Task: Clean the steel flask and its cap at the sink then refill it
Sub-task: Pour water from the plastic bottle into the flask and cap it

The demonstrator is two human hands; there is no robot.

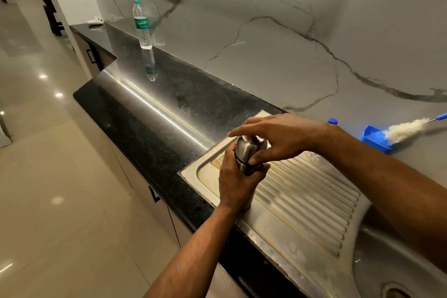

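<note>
The left hand wraps the body of the brushed-steel cylindrical flask, upright on the ribbed steel sink drainboard. Above that grip, the right hand curls over the rounded steel cap — thumb pressed just under the cap's dark seam.

The left hand wraps the steel flask, standing upright on the ribbed drainboard; the right hand has its grip on the cap. A water bottle (plastic, green label) stands well apart on the black tabletop.
</note>
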